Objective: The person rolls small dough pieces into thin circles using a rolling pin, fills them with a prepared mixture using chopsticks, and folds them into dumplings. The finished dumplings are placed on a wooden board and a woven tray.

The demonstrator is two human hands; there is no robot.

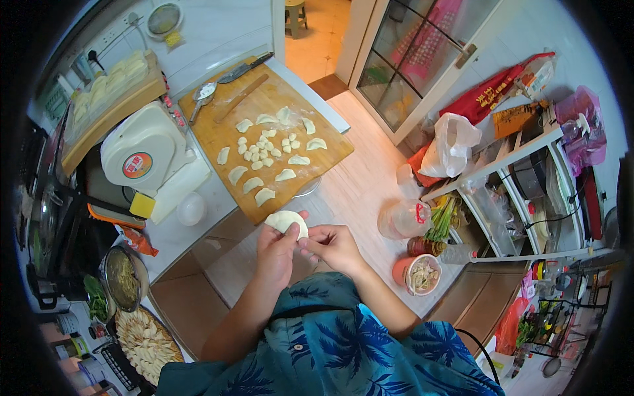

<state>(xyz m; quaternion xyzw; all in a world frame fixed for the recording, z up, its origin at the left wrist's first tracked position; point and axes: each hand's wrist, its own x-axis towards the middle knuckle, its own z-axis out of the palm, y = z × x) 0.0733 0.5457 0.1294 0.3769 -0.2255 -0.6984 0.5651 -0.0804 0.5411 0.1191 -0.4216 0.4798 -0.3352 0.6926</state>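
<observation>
A half-moon dumpling (pixel 285 221) is held in front of my body, just off the near corner of a wooden board (pixel 312 158). My left hand (pixel 278 250) grips it with the thumb on top. The fingertips of my right hand (pixel 331 245) pinch its right edge. On the board, several folded dumplings (pixel 253 185) ring a cluster of small dough pieces (pixel 257 151). A rolling pin (pixel 242 98), a cleaver or wide knife (pixel 242 69) and a scoop of white flour (pixel 205 93) lie at the board's far side.
Left on the counter are a white appliance (pixel 138 148), a white bowl (pixel 191 209), a metal bowl of filling (pixel 124 279) and a tray piled with dumplings (pixel 143 344). On the floor at right stand a large plastic jug (pixel 403 219) and a pink bin (pixel 417 275), near a shelf rack (pixel 500 153).
</observation>
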